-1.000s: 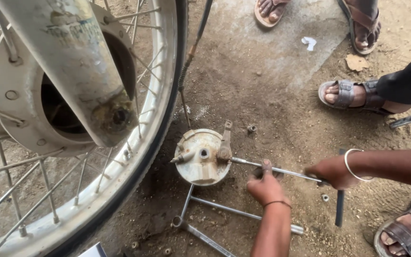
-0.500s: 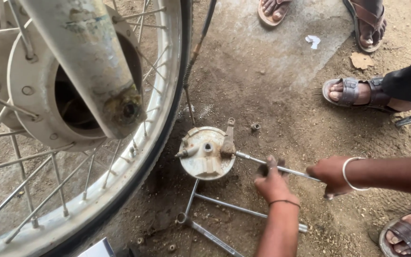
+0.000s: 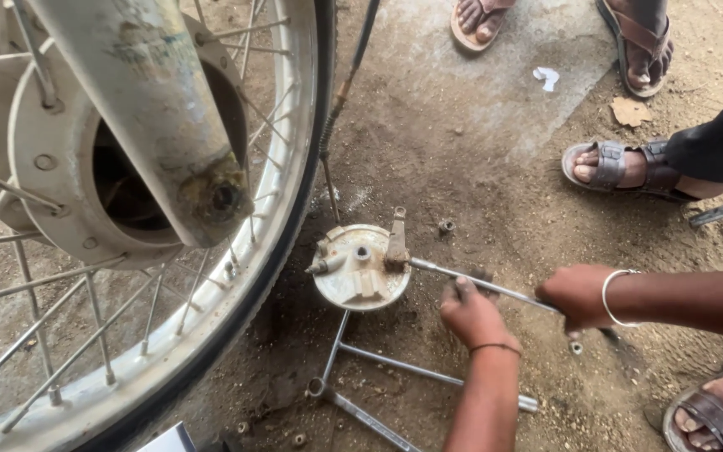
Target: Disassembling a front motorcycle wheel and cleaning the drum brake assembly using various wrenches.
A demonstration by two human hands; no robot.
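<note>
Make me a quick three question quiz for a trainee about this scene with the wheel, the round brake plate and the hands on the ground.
1. True or false: the brake plate is mounted in the spoked wheel.
2. What does the right hand grip?
A. metal rod
B. Y-shaped wrench
C. sandal
3. Fill in: the left hand rests beside the ____.

Key:
1. False; it lies on the dirt.
2. A, the metal rod that reaches the plate.
3. Rod; whether it grips it is unclear.
</note>
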